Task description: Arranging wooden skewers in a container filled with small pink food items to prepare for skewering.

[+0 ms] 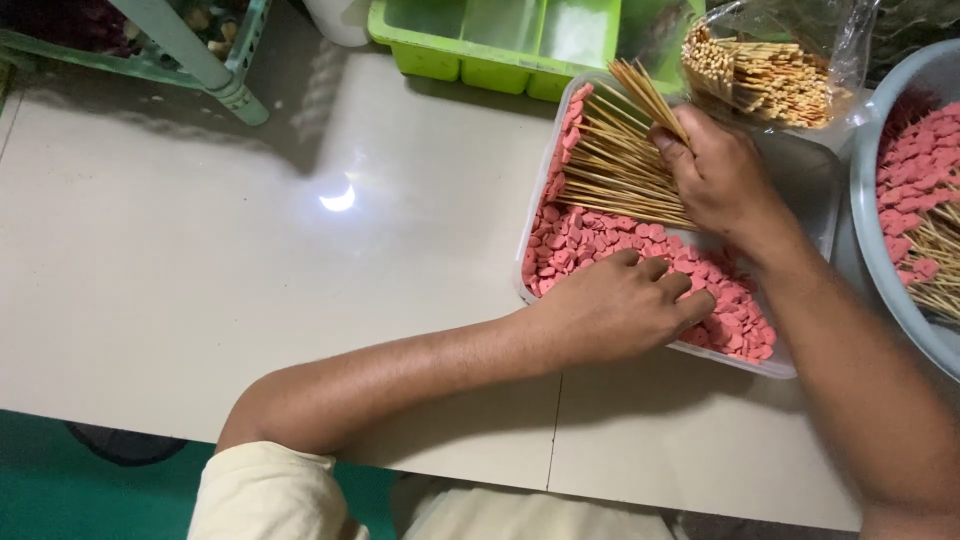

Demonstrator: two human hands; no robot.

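Pale, glossy tabletop [300, 250] fills most of the view, with a bright spot of lamp glare on it and a seam running through it near the front edge.

At the fingers first: the right hand [722, 175] is closed around a fistful of thin wooden skewers [620, 160], the fingers curled tight about the bunch so that a few ends stick up above the knuckles and the long shafts fan out to the left, lying over the slices below. The left hand [625, 305] lies palm down with its fingers bent and slightly spread, the tips pressed into a bed of pink sausage slices [580, 245]; whether it has pinched any slice between them cannot be told. Those slices lie directly under and around both hands, heaped in a shallow white rectangular tray [815, 175] whose right part is bare.

Outward from there, a clear plastic bag of more skewers [765, 70] sits just behind the tray, touching its far edge. To the right, a grey basin [880, 250] holds more pink slices and finished sticks. Behind the tray stands a green divided crate [490, 45]. A pale green metal leg [195, 55] crosses the top left corner.
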